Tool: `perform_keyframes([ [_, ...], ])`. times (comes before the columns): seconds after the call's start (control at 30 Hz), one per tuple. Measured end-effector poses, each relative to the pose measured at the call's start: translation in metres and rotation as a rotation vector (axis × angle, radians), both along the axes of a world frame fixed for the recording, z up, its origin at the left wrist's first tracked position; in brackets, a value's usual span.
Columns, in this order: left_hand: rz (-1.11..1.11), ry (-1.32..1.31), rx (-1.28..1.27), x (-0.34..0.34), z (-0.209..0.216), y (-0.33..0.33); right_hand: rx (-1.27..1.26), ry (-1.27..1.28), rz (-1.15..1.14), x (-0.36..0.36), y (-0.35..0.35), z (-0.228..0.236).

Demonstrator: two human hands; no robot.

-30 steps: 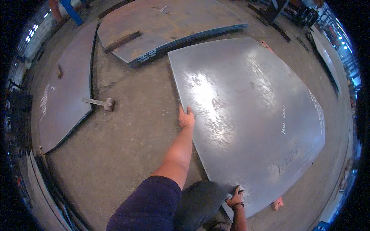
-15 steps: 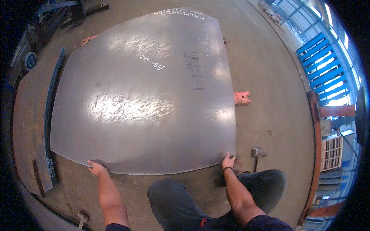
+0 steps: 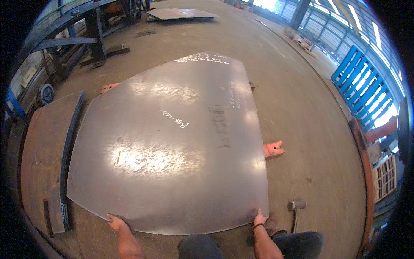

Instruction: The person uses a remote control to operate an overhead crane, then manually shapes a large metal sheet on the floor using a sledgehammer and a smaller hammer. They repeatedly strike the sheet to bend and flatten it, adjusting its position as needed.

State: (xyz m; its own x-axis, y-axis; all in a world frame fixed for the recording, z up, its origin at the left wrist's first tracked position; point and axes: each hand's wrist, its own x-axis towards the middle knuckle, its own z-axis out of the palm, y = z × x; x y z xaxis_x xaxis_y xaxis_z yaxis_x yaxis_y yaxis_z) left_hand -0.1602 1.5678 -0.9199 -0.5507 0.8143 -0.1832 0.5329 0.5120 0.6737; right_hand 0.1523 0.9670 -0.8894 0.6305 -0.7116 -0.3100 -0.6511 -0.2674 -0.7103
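A large grey steel plate (image 3: 181, 116), with white chalk-like markings and bright glare patches, lies in front of me. My left hand (image 3: 117, 222) holds its near edge toward the left, thumb on top and the other fingers hidden beneath. At the near right corner, my right hand (image 3: 259, 219) grips the plate the same way, a dark beaded bracelet on its wrist. A sledgehammer (image 3: 296, 206) stands on the floor just right of that hand, its head up.
Red steel supports (image 3: 274, 149) stick out from under the plate. Close on its left lies a thick rusty plate (image 3: 45, 159) with a bar on top. A dark steel frame (image 3: 95, 36) rises at the far left. Another plate (image 3: 183, 14) lies far ahead; a blue rack (image 3: 362, 86) stands right.
My view has tilted up, so everything sits lower in the picture and more of the far floor shows. Both hands keep their places on the plate's edge.
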Motion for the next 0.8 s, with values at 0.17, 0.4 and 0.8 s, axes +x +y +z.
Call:
perform_keyframes([
  [0.17,0.042,0.017,-0.068,0.032,0.006,-0.006,-0.077,0.086,-0.045,0.032,-0.042,-0.028],
  [0.4,0.059,0.175,-0.199,0.038,0.027,-0.001,-0.351,0.262,-0.31,0.05,0.005,-0.046],
  [0.8,0.166,0.08,-0.156,0.056,0.05,-0.012,-0.94,0.202,0.437,0.056,0.004,-0.03],
])
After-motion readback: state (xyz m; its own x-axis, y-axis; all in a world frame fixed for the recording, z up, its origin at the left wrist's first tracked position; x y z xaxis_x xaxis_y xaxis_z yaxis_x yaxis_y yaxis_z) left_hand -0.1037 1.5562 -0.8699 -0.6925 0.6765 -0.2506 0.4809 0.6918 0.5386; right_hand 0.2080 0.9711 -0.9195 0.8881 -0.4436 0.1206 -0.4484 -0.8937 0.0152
